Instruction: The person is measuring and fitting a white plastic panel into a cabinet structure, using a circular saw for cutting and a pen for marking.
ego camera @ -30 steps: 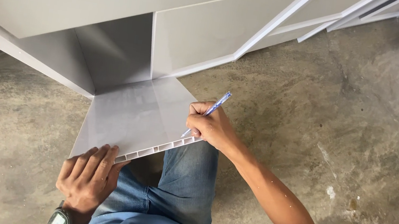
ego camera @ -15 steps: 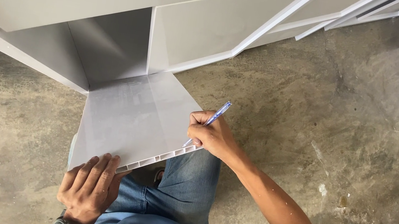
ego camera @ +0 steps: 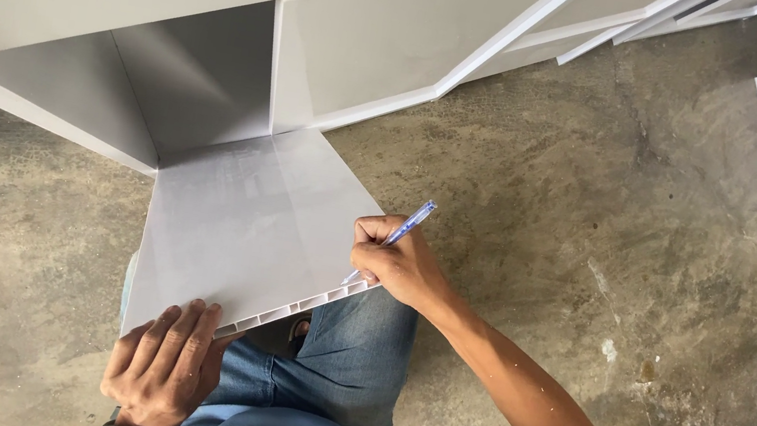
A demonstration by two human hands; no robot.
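Rough concrete floor [ego camera: 597, 238] lies beneath a hollow-core grey plastic panel [ego camera: 245, 222] rested on a denim-clad knee [ego camera: 355, 361]. Its near corner is pressed flat by the left hand [ego camera: 165, 367], fingers together. A blue pen [ego camera: 395, 236] is pinched in the right hand [ego camera: 396, 261] at the panel's edge; a crooked mark could result if the panel slides off the knee.
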